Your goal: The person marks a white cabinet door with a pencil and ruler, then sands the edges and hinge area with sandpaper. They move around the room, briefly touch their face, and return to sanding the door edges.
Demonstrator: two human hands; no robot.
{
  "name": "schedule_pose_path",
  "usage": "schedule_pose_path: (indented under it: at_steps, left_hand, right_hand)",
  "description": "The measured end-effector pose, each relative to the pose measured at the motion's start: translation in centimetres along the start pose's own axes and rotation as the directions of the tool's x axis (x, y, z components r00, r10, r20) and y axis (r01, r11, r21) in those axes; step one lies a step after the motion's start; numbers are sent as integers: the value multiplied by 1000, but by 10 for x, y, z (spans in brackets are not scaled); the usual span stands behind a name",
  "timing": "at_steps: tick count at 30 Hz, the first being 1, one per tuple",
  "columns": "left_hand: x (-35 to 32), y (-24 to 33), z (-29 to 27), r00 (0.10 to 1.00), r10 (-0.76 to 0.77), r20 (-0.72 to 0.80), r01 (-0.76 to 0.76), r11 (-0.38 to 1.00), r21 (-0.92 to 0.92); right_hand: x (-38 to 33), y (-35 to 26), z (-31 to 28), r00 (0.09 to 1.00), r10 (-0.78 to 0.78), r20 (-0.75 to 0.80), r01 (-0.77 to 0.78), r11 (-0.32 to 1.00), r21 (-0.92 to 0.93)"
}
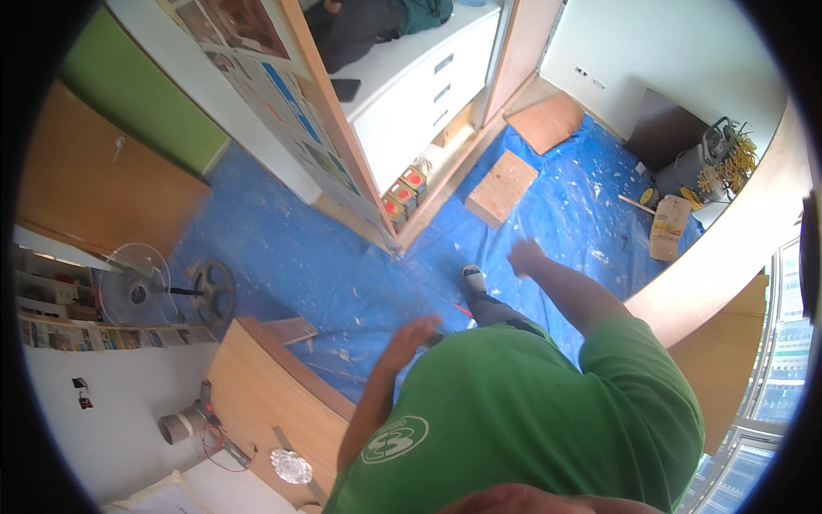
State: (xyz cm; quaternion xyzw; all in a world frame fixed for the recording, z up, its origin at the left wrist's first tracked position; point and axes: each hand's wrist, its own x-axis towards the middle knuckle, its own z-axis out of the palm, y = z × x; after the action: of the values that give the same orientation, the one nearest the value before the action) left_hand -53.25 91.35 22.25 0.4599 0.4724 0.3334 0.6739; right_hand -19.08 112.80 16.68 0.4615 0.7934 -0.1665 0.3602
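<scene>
- Left: a standing fan [135,289]; a bump could tip it.
- Left hand [416,334]: blurred above the blue sheet [274,224]; I cannot tell its grip.
- Middle: a shoe [473,277] on the sheet, whose wrinkles might cause a trip.
- Farther, right of middle: a wooden block [503,184]; a careless step could catch it.
- Right hand [527,257]: apparently curled, nearer than the block; cannot tell whether it holds anything.

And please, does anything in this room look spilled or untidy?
Yes: the blue floor sheet is wrinkled and speckled with whitish marks, perhaps dried splashes, including right of the wooden block.
</scene>
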Motion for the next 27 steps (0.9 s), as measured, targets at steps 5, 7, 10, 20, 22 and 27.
schedule_pose_path:
  at_steps: [5,7,10,20,22,27]
  left_hand:
    - [-37,-106,-18,923,-325,204,379,858,-348]
    - [-45,-138,-33,907,-420,-38,410,899,-155]
    - [-83,-173,-61,760,-484,-435,562,824,66]
    - [-117,-203,-34,323,-637,-700,829,547,-114]
    - [-90,-194,-28,338,-638,-693,814,567,-125]
    - [15,-178,-45,529,-541,-653,709,706,-10]
  right_hand:
    - [23,63,149,914,152,377,-395,556,731]
    - [37,77,199,960,77,269,-132,973,190]
    - [55,56,170,889,-3,457,-171,925,339]
    - [252,41,-63,984,-24,-176,139,717,683]
    - [293,44,-92,941,-254,-224,329,842,427]
    - [376,100,-106,792,-610,30,528,660,-534]
